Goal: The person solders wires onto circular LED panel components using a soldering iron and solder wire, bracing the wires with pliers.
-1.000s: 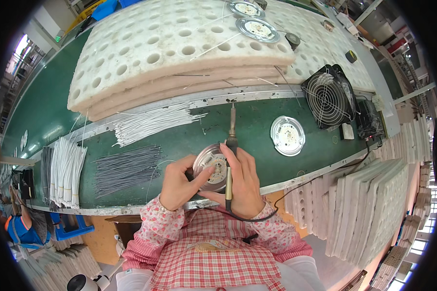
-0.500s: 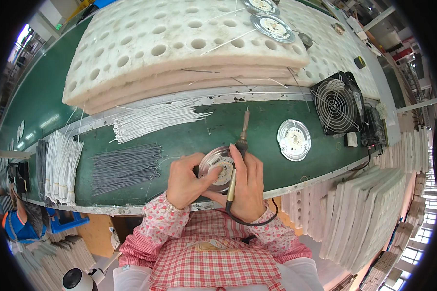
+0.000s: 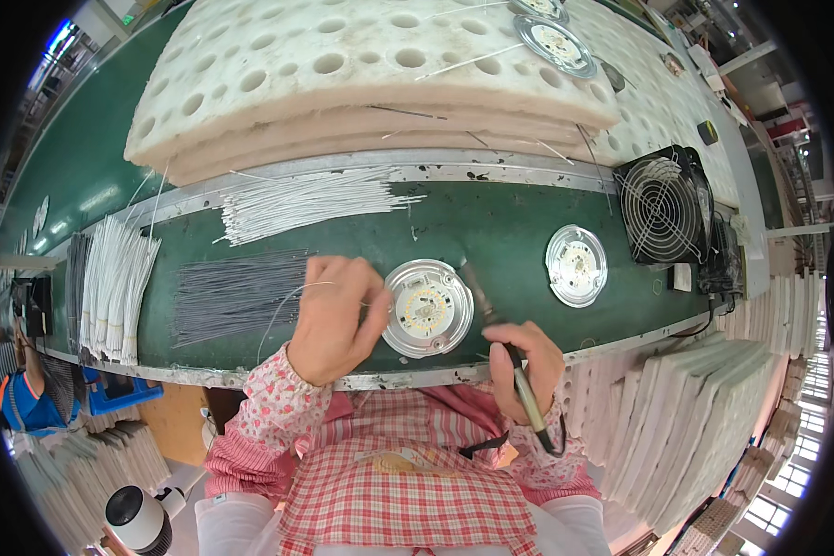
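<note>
A round silver lamp base with an LED board (image 3: 428, 308) lies on the green bench in front of me. At its left edge is my left hand (image 3: 336, 320), closed, with a thin solder wire (image 3: 275, 320) running up into its fingers. My right hand (image 3: 531, 371) grips a soldering iron (image 3: 523, 375) on the other side. Its metal tip slants up and left, close to the base's upper right rim; whether it touches cannot be made out. A second lamp base (image 3: 576, 266) lies farther right on the bench.
Dark grey wires (image 3: 236, 296), white wires (image 3: 310, 204) and an upright-looking white bundle (image 3: 116, 296) lie at the left. Stacked foam slabs with holes (image 3: 361, 88) stand behind, with lamp bases (image 3: 556, 44) on top. A black fan (image 3: 660, 206) stands at the right.
Both hands have let go of the lamp base, which now rests on the bench. My left hand moved aside to its left. My right hand moved right and the iron now slants leftward.
</note>
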`<state>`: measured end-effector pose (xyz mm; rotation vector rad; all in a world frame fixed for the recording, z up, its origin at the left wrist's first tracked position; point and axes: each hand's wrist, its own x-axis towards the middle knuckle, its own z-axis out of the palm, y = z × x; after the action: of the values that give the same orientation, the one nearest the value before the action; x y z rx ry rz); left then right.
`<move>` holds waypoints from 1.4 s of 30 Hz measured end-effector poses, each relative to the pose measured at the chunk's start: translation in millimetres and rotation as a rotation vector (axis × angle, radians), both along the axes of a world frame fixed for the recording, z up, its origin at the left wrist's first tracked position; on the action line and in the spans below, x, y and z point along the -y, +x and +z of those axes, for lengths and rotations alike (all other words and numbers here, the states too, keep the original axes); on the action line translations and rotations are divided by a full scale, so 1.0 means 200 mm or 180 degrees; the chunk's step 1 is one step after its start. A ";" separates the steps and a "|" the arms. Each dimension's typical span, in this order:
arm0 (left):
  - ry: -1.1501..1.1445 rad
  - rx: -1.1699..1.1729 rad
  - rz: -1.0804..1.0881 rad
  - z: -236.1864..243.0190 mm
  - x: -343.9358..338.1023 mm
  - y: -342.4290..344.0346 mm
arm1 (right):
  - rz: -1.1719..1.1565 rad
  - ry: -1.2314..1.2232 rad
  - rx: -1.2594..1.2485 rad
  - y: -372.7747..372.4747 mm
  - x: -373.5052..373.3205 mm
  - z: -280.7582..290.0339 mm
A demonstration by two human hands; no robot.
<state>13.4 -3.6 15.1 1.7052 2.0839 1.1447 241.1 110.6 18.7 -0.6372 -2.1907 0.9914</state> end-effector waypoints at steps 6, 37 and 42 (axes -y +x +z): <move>0.0034 -0.0163 -0.0555 -0.05 -0.06 0.01 | 0.0290 -0.0130 0.0114 0.03 -0.03 0.01; -0.0112 -0.0273 -0.0644 -0.12 -0.06 0.04 | 0.0004 -0.1918 0.0062 0.06 0.02 -0.05; -0.0060 -0.0525 -0.0676 -0.13 -0.04 0.05 | -0.0074 -0.1962 0.0028 0.06 0.04 -0.07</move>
<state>23.1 4.3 -11.0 2.0162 1.9352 0.9479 253.8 102.9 5.7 -0.9330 -1.8643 1.6695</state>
